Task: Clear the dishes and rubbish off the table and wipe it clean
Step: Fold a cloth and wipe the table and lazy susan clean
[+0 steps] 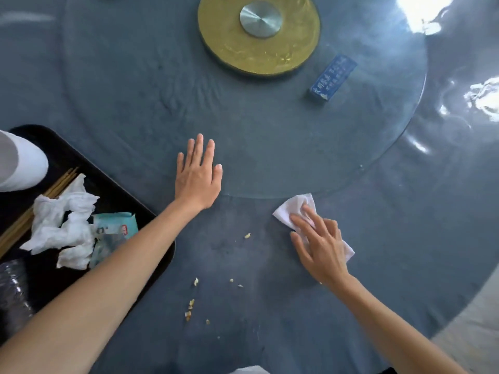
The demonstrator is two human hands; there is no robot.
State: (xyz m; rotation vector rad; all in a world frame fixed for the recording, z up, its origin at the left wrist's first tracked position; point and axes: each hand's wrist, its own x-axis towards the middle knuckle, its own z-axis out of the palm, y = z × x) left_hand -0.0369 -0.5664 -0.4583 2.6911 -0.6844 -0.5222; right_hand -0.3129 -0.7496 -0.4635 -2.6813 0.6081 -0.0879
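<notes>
My right hand (318,247) presses a white wipe (295,209) flat onto the dark grey table (270,333), fingers spread over it. My left hand (198,175) lies flat with straight fingers at the near edge of the glass turntable (135,90). Several small food crumbs (190,310) are scattered on the table between my arms. A black tray (151,220) at the left holds crumpled white tissues (64,225), a torn teal wrapper (113,230), wooden chopsticks (54,187) and a white bowl (21,163).
A gold disc with a metal hub (259,36) sits at the turntable's centre. A blue sign block (333,76) stands on the glass to the right. A crumpled clear plastic item (13,287) lies on the tray's near end. The table's rim curves at bottom right.
</notes>
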